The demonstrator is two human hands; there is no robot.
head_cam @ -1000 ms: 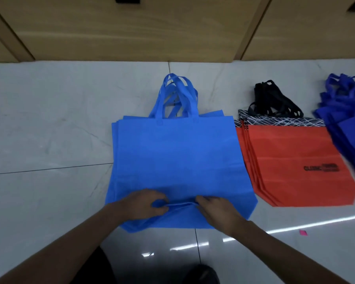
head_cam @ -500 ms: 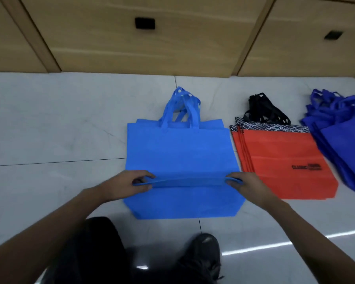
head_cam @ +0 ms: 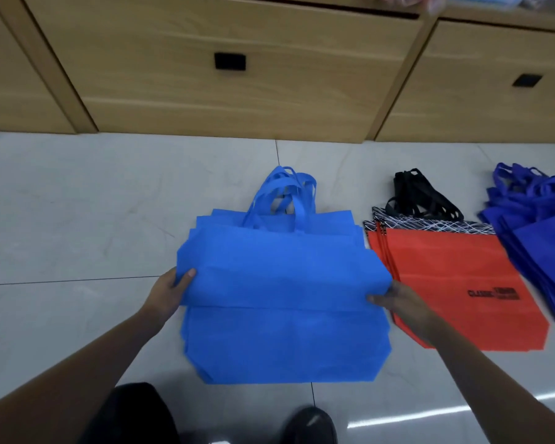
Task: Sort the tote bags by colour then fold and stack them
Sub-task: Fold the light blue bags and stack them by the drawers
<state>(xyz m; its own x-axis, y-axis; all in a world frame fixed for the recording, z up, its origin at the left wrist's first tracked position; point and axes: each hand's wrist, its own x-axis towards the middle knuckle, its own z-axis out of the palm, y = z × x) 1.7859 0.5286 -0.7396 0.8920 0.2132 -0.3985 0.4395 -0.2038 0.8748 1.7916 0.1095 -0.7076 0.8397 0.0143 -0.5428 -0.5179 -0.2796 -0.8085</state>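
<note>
We see our left hand (head_cam: pixel 169 291) and right hand (head_cam: pixel 394 298) pinching the folded flap's 2 ends on the matte light-blue bag pile (head_cam: pixel 282 341), beside the flat red bags (head_cam: pixel 455 283).

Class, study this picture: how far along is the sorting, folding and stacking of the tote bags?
Done: the bags lie sorted in three colour piles: light blue pile, red pile, dark blue pile. In hand: the left hand and right hand grip the top light blue bag, its lower half lifted toward the handles. Left: finishing this fold; the red and dark blue piles lie unfolded.
</note>
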